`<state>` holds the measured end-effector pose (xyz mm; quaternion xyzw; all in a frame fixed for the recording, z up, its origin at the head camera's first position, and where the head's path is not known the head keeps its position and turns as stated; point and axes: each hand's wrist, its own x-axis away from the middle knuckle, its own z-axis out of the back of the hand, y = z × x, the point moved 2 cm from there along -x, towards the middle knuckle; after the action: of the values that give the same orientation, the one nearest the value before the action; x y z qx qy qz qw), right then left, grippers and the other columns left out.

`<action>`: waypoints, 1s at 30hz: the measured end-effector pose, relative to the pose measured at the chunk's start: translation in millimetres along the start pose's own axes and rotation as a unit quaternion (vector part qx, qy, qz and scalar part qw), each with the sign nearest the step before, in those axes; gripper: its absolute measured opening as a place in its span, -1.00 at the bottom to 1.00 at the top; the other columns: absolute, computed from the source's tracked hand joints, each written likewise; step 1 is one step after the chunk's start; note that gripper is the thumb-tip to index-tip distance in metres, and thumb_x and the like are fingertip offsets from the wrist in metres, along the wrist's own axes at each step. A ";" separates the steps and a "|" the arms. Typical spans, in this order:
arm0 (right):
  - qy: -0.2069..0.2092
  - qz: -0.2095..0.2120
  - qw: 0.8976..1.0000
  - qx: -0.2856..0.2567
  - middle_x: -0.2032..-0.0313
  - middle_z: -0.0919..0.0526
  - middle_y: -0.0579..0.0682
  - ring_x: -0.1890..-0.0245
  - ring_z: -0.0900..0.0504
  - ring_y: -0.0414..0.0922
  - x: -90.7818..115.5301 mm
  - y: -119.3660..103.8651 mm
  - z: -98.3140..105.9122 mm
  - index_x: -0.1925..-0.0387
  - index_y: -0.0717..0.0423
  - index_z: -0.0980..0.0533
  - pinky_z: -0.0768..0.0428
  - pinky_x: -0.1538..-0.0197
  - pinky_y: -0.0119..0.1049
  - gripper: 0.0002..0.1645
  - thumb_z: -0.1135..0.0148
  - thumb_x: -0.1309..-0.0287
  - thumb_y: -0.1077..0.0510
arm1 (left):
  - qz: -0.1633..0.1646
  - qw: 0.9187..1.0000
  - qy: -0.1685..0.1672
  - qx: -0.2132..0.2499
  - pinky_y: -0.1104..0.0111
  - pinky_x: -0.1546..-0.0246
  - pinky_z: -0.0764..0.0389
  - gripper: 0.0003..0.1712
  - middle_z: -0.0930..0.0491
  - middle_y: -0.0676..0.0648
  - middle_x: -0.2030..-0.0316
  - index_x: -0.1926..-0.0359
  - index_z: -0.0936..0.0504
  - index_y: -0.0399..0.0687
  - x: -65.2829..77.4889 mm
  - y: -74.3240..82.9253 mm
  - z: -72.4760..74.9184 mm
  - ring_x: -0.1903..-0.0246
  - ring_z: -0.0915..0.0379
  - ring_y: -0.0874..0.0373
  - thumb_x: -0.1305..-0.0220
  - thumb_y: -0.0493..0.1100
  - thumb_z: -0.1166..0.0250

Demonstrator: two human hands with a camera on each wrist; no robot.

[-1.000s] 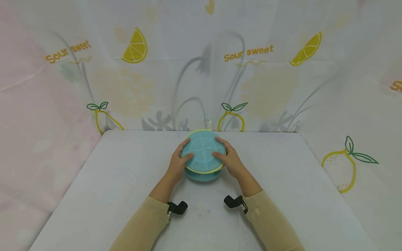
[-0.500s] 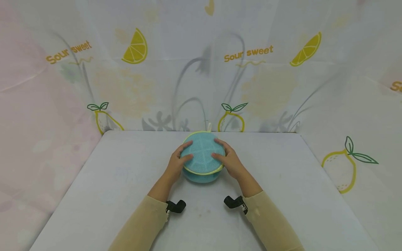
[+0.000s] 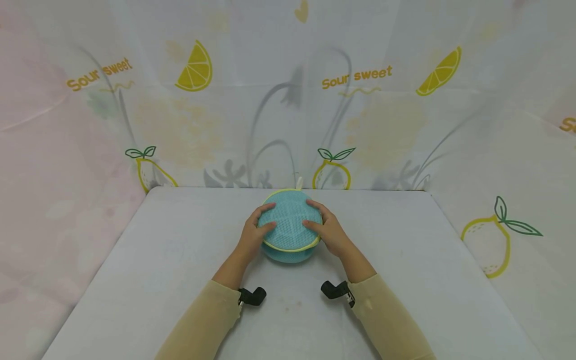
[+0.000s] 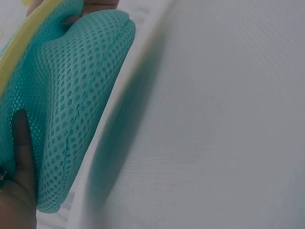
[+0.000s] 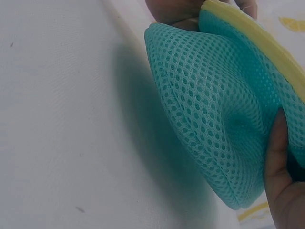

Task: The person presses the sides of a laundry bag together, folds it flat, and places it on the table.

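Observation:
A round turquoise mesh laundry bag (image 3: 290,230) with yellow trim stands near the far middle of the table. My left hand (image 3: 251,236) grips its left side, thumb on the near face. On the opposite side my right hand (image 3: 334,235) holds it the same way. A pale loop (image 3: 299,183) sticks up from the top rim. In the left wrist view, the mesh (image 4: 83,90) bulges out below the yellow trim (image 4: 21,43). The right wrist view shows a dent in the mesh (image 5: 190,95) beside a thumb. Whatever the bag may contain is hidden.
The white table (image 3: 180,250) runs back to a cloth backdrop (image 3: 252,125) printed with lemons and lettering. Black wrist mounts (image 3: 254,296) sit at the inner side of both wrists.
The bag has shifted slightly toward me and to the left, with both hands still on it. Over the last half second hardly anything differs.

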<state>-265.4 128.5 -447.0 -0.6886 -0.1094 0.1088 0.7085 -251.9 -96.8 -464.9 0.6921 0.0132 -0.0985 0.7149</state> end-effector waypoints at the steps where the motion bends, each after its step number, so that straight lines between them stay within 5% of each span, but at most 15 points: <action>1: 0.000 0.001 1.000 0.002 -0.56 0.01 0.01 -0.53 -0.02 -0.01 0.0 -0.1 -0.1 -0.51 0.04 -0.17 -0.15 -0.47 -0.08 -0.21 -0.25 -0.34 0.29 | -0.002 1.000 0.002 -0.006 0.14 -0.51 0.09 -0.39 -0.20 -0.05 -0.48 -0.41 -0.37 -0.04 0.2 0.2 -0.2 -0.52 0.08 0.06 -0.37 -0.28 -0.26; 15: -0.014 0.003 1.000 0.007 -0.57 0.06 0.02 -0.55 0.07 -0.01 0.4 -0.2 -0.2 -0.53 0.01 -0.12 -0.06 -0.50 -0.07 -0.18 -0.24 -0.35 0.26 | 0.010 1.000 0.006 -0.011 0.15 -0.51 0.12 -0.38 -0.17 -0.11 -0.50 -0.42 -0.34 -0.12 0.4 3.3 -1.0 -0.53 0.11 0.02 -0.38 -0.31 -0.25; 23: 0.001 0.006 1.000 0.020 -0.56 0.01 0.04 -0.55 0.07 0.01 -1.4 1.1 0.1 -0.51 0.04 -0.16 -0.04 -0.51 -0.07 -0.20 -0.26 -0.34 0.25 | 0.029 0.999 -0.002 -0.026 0.14 -0.50 0.07 -0.36 -0.18 -0.19 -0.49 -0.43 -0.31 -0.24 12.0 38.2 -2.2 -0.53 0.09 -0.04 -0.37 -0.35 -0.24; 30: 0.043 -0.017 0.999 0.028 -0.53 -0.07 0.16 -0.52 -0.04 0.08 0.1 -5.4 -0.9 -0.49 0.07 -0.20 -0.16 -0.47 -0.01 -0.24 -0.25 -0.35 0.26 | 0.038 0.999 -0.009 -0.012 0.11 -0.50 0.04 -0.33 -0.10 -0.16 -0.52 -0.48 -0.27 -0.12 8.3 29.7 -0.9 -0.53 0.11 -0.03 -0.41 -0.27 -0.25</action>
<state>-265.1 127.5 -441.7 -0.6708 -0.0872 0.0698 0.7332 -239.0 -96.2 -436.9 0.6827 -0.0183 -0.0767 0.7265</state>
